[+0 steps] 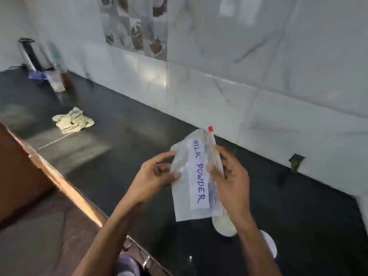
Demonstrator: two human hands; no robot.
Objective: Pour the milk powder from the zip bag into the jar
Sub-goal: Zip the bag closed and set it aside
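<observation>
At lower centre of the frame, your left hand (153, 180) pinches the left edge of the zip bag (185, 196), marked MILK POWDER; your right hand (231, 182) grips its right edge. The jar (224, 226) stands on the tabletop (123, 148) just below the bag. A crumpled cloth (72, 120) lies at centre left.

zip bag (184, 188): clear, white label, blue lettering, red slider | counter (123, 136): black | cloth (72, 121): cream, checked | wall (258, 66): white marble-veined

Dim, motion-blurred indoor view. Pale glare streaks the dark counter (83, 154) toward nine o'clock; a bright patch glows on the wall tiles (159, 80) near twelve. Straight lines bow at the edges.
</observation>
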